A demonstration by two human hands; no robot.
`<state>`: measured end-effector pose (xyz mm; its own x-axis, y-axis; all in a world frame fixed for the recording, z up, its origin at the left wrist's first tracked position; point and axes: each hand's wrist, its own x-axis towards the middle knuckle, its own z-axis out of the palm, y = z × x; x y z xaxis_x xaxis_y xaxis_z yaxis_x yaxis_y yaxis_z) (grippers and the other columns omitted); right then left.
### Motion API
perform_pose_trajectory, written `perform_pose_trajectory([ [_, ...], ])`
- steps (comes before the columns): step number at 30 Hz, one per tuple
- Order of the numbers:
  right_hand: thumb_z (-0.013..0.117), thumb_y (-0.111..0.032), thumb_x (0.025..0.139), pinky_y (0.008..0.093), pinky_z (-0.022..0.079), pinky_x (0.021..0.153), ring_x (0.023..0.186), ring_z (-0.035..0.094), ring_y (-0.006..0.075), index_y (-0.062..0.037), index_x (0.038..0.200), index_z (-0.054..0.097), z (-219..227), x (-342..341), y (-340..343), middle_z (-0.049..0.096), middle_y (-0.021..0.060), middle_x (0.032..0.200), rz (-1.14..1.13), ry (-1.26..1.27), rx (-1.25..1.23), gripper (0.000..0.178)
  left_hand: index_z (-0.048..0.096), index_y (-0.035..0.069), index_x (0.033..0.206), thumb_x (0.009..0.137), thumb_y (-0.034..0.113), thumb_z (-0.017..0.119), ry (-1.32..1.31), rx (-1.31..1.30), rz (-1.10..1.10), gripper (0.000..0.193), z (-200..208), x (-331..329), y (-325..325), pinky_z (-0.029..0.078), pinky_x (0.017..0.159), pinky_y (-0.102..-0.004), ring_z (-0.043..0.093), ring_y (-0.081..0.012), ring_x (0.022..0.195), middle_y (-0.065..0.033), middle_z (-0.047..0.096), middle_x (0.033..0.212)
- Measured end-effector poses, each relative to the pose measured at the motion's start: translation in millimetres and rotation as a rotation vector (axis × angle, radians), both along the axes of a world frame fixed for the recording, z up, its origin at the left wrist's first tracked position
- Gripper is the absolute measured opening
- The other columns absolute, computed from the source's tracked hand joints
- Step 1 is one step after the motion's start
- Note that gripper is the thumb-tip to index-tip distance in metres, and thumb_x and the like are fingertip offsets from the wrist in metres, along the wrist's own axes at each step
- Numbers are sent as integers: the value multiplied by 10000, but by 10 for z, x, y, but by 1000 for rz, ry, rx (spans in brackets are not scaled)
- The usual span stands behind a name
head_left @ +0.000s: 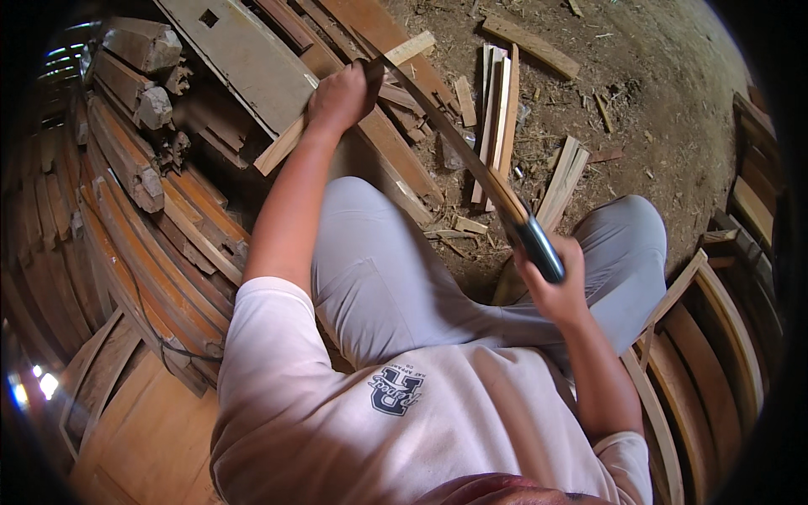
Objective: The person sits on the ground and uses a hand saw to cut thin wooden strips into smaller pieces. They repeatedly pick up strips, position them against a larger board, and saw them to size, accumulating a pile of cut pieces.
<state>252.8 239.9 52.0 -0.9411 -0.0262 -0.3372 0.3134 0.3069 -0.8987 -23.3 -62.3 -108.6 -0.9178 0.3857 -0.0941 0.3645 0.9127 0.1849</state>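
My right hand (pixel 555 278) is closed around the dark handle of a machete-like long knife (pixel 450 126). Its narrow blade slants up and left, away from me, and its far end passes close by my left hand (pixel 341 97). That hand is closed on a pale wooden strip (pixel 282 147), which seems to run under my fingers and out the far side. The blade crosses the strip just right of my knuckles; whether it touches the wood I cannot tell. A wide grey-brown board (pixel 244 59) with a square hole lies left of my left hand.
Stacked timber (pixel 160 244) rises on my left, with curved-looking frames (pixel 699 362) on my right. Loose strips (pixel 497 118), a short plank (pixel 530 48) and wood scraps lie on the dirt floor (pixel 673 101) ahead. Long brown boards (pixel 391 160) run beyond my left knee.
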Motion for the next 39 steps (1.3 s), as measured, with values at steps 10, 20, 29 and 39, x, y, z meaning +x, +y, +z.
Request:
perform_pose_trajectory([
  [10, 669, -218, 795, 292, 428, 543, 577, 549, 85, 3, 837, 681, 522, -739, 709, 587, -2, 637, -206, 242, 81, 226, 587, 41, 1098, 964, 360, 666, 85, 163, -67, 355, 128, 87, 1, 544, 773, -533, 669, -461, 925, -245, 700, 986],
  [20, 693, -241, 864, 345, 413, 517, 518, 512, 141, 49, 776, 629, -239, -1408, 1062, 560, 57, 577, -488, 193, 166, 310, 643, 48, 1173, 947, 343, 695, 52, 215, -77, 375, 367, 118, -82, 535, 830, -508, 658, -456, 988, -240, 706, 1033],
  [29, 694, -269, 846, 337, 419, 497, 503, 517, 129, 26, 700, 618, -295, -1336, 1341, 565, 30, 570, -696, 212, 94, 338, 663, -17, 1125, 937, 334, 724, 427, 457, -44, 403, 1045, 213, 482, 563, 694, -464, 719, -366, 850, -211, 728, 967],
  [39, 715, -280, 848, 334, 416, 524, 553, 518, 119, 50, 767, 657, -390, -1328, 1601, 591, 25, 630, -806, 255, 20, 346, 622, -58, 1072, 928, 337, 738, -174, 617, -362, 437, -289, 1436, 3342, 534, 898, -465, 675, -418, 1027, -234, 696, 1052],
])
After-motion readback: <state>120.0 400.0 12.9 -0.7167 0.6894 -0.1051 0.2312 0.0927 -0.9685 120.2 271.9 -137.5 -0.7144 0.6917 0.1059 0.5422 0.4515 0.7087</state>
